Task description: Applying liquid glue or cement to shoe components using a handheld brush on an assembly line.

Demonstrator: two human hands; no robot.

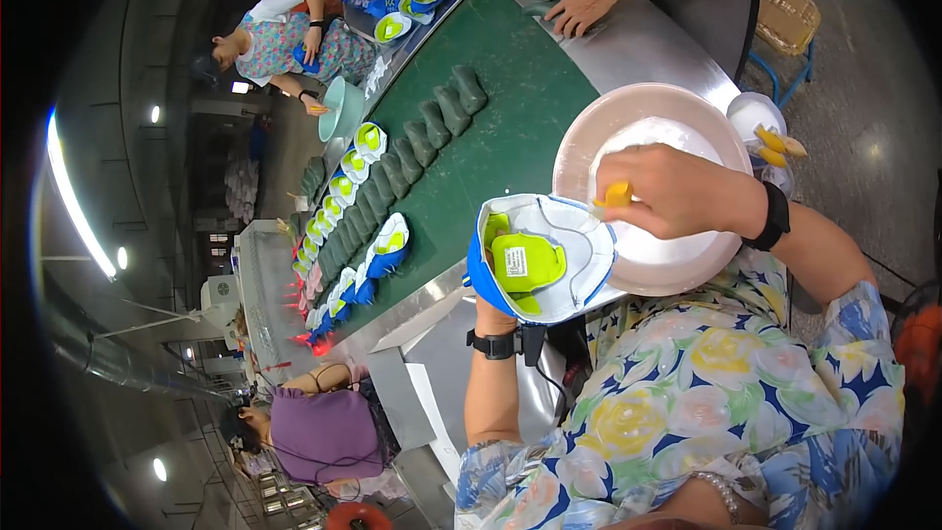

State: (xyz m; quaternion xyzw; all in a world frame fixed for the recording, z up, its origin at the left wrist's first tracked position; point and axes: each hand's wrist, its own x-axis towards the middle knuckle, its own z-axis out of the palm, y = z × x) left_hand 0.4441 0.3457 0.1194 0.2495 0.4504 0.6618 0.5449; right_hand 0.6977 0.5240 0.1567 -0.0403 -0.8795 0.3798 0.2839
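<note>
My left hand [494, 312] grips a blue shoe upper [579, 236] from below, most of its fingers hidden. The upper is tilted toward me, showing a white lining and a lime-green tongue with a small white label. My right hand [677, 191] is closed on a small yellow-handled brush [616, 194], its pale tip beside the upper's right edge. Beneath that hand sits a wide pale pink basin [574, 147] with smooth white material inside, perhaps glue.
A green conveyor belt [520, 69] carries rows of dark grey shoe lasts [422, 142] and blue-white uppers [388, 247]. Co-workers stand around it; one's hands [579, 8] touch a dark piece at the top. A white container [756, 118] with yellow-handled tools stands right of the basin.
</note>
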